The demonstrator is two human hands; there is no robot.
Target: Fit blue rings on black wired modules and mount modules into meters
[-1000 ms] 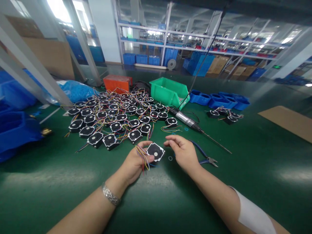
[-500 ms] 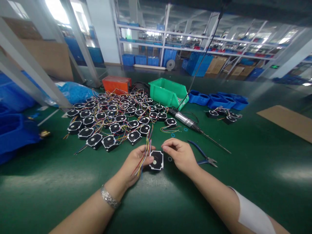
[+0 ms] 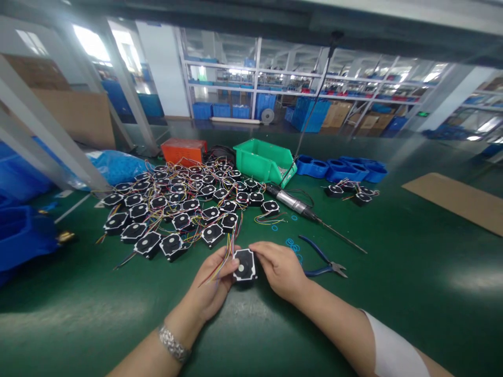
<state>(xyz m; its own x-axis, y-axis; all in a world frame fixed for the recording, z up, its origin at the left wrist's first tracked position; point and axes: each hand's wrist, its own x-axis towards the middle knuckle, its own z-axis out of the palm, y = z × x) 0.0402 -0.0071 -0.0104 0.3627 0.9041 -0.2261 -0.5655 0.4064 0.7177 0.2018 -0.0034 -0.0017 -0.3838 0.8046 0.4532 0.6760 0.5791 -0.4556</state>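
Note:
My left hand (image 3: 210, 285) is closed around the left side of a small square motor (image 3: 246, 268), black with white corners, its thumb lying on the face. Coloured wires (image 3: 227, 254) run from the motor over those fingers. At the motor's upper right corner, my right hand (image 3: 281, 268) has its fingers pressed together, the fingertips touching or very near the edge. Whatever they pinch, if anything, is hidden. Several thin blue rings (image 3: 293, 245) lie beside my right hand, close to blue-handled cutting pliers (image 3: 332, 268) with spread handles.
Many similar wired motors (image 3: 181, 221) cover the green table's left part. Behind them stand an orange box (image 3: 184, 152) and a green bin (image 3: 255, 163). A corded power screwdriver (image 3: 293, 202) points right, its long bit above the pliers. Blue containers (image 3: 346, 170) and more motors (image 3: 335, 191) lie farther right.
My right hand has turned slightly, its fingers bending further around the motor's corner. More blue rings show beside it. The whole view has shifted, with the scene lower and a little to the left.

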